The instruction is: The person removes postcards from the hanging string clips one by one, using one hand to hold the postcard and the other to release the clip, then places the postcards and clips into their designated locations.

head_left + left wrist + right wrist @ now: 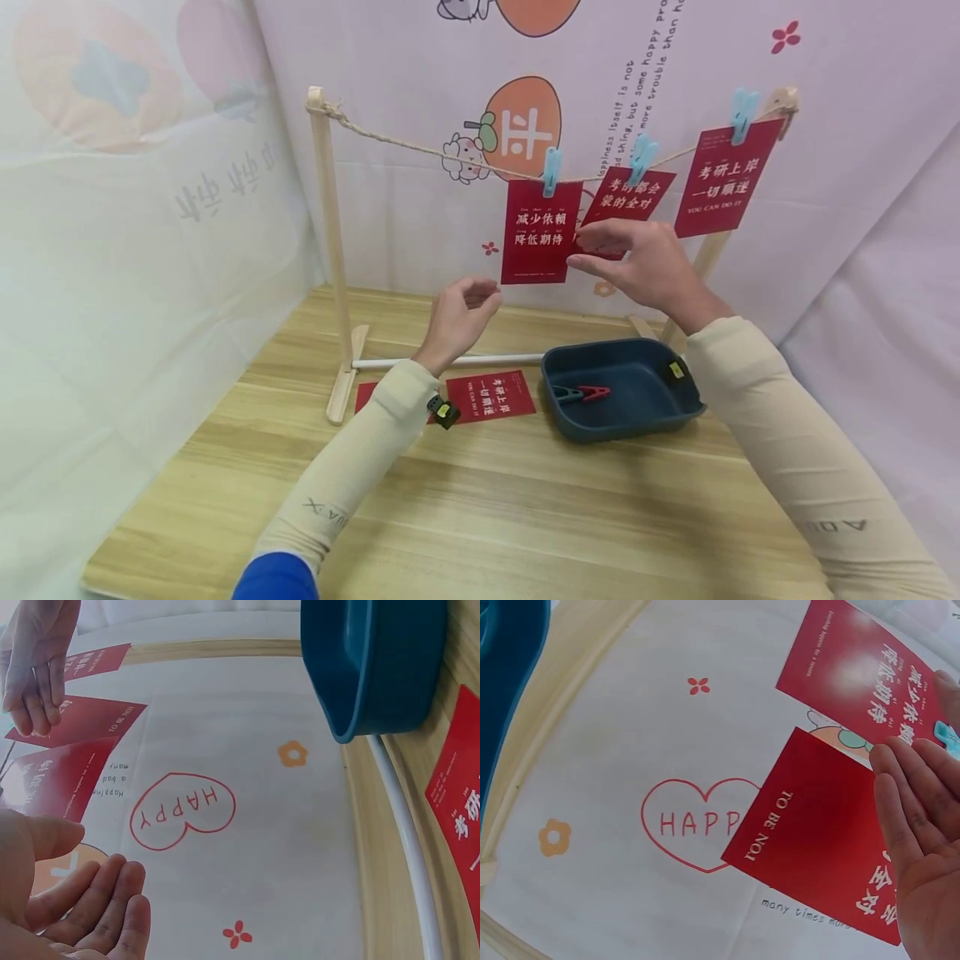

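Observation:
A red card (542, 237) with white lettering hangs from the rope, held by a light blue clothespin (552, 171). Just below its lower left corner is my left hand (459, 315), thumb and fingers apart and nothing between them, as the left wrist view shows. Close to the card's right edge, my right hand (641, 258) partly covers a second clipped card (627, 196). In the right wrist view its fingers (911, 784) are extended and hold nothing; whether they brush a card I cannot tell. A third card (727, 177) hangs at the right under its own clothespin (743, 115).
The rope (420, 150) runs between two wooden posts (330, 225). On the table (510, 508), a dark blue basin (622, 425) contains a red clothespin (594, 392) and a dark green one (567, 394). Red cards (517, 395) lie beside it, partly behind my left forearm.

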Motion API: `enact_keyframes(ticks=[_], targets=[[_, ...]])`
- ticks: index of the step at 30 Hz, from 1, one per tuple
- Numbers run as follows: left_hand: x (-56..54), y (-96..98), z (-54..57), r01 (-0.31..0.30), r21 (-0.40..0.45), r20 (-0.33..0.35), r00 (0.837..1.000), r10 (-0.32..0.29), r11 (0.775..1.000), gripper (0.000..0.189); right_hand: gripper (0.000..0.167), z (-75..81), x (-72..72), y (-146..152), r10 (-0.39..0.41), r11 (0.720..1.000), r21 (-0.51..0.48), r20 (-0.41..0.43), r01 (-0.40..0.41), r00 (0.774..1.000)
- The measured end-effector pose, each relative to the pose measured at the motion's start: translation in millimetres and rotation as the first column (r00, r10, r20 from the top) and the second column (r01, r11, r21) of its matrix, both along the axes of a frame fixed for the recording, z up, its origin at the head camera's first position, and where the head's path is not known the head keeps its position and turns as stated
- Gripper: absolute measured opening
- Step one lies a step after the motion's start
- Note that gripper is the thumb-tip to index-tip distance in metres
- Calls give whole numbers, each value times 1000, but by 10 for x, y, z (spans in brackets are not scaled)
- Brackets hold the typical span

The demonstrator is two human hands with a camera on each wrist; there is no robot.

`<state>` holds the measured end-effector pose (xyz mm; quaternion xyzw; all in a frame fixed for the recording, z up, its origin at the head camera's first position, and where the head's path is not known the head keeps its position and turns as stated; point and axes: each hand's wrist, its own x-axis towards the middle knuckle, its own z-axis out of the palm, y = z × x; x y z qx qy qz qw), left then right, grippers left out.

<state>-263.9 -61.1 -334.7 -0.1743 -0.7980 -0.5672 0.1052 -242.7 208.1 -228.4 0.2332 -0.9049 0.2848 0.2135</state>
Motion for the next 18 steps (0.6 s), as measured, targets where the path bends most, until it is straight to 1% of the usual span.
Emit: enact_keyframes(ticks=[4, 10, 18], targets=[[-20, 24, 25, 9, 25, -12, 1000, -8, 1000, 35, 47, 48, -7, -30, 3, 1000, -9, 3, -3, 1000], [-33, 36, 51, 18, 117, -15, 1000, -17, 993, 40, 47, 107, -21, -68, 7, 1000, -23, 1, -7, 1000], [-92, 113, 90, 23, 181, -22, 1000, -19, 983, 38, 47, 176, -5, -106, -2, 999, -41, -17, 2, 1000]])
